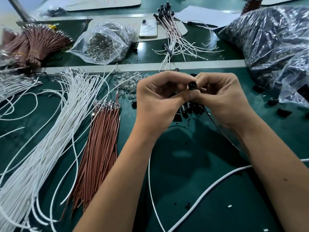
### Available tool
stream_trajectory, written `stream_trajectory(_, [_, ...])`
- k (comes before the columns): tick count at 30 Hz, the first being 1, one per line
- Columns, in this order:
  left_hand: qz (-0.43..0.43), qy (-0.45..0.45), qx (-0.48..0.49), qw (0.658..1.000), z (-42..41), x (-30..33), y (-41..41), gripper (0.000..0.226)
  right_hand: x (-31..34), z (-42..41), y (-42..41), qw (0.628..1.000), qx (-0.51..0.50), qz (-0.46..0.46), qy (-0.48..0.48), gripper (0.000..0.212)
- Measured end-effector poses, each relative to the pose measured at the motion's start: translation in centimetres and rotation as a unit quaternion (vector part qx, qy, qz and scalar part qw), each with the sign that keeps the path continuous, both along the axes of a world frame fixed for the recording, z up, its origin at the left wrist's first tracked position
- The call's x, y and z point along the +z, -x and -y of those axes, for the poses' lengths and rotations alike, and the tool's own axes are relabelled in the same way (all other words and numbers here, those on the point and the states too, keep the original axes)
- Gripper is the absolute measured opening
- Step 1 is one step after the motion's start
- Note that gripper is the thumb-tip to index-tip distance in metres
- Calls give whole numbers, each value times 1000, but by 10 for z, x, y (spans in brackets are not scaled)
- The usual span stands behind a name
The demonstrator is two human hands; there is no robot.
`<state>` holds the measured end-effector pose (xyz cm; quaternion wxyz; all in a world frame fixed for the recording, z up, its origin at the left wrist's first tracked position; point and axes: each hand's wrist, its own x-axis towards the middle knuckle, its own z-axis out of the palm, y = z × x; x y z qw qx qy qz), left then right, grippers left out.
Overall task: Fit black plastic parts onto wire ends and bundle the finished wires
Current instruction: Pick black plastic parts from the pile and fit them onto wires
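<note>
Glossy green table (pixel 192 173), both hands (pixel 189 99) pinching round black plastic part (pixel 192 84)

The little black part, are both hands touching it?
Touching. The head view shows the black plastic part pinched between the fingertips of the left hand and the right hand, with no gap on either side.

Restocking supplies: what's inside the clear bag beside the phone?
The clear bag holds a heap of small, shiny clear pieces; they are too small to identify, and the bottom layers are hidden.
</note>
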<state>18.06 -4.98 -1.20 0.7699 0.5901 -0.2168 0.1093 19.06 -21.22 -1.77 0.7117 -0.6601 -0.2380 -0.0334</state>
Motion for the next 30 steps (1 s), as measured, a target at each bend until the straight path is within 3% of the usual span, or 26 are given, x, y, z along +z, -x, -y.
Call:
stream_trajectory(5, [-27,41,-10,999,2,1,0,35,-4,1,0,999,-35,-28,-2,11])
stream_trajectory(10, [-172,79,22,982,-4,2,-3,15,-2,0,0,998,-46,-38,12,9])
stream_trajectory(16, [-294,76,7,953,-11,0,-8,17,1,6,-3,985,-128,0,114,12])
stream_trajectory(21, [-289,49,66,954,-8,-4,-9,22,-1,-2,0,897,-237,163,334,11])
stream_trajectory(25, [-246,26,135,959,-6,-8,-10,22,0,-9,4,895,-249,172,329,4])
stream_trajectory(30, [-168,2,143,975,0,-11,-8,21,-4,-17,6,899,-238,174,323,7])
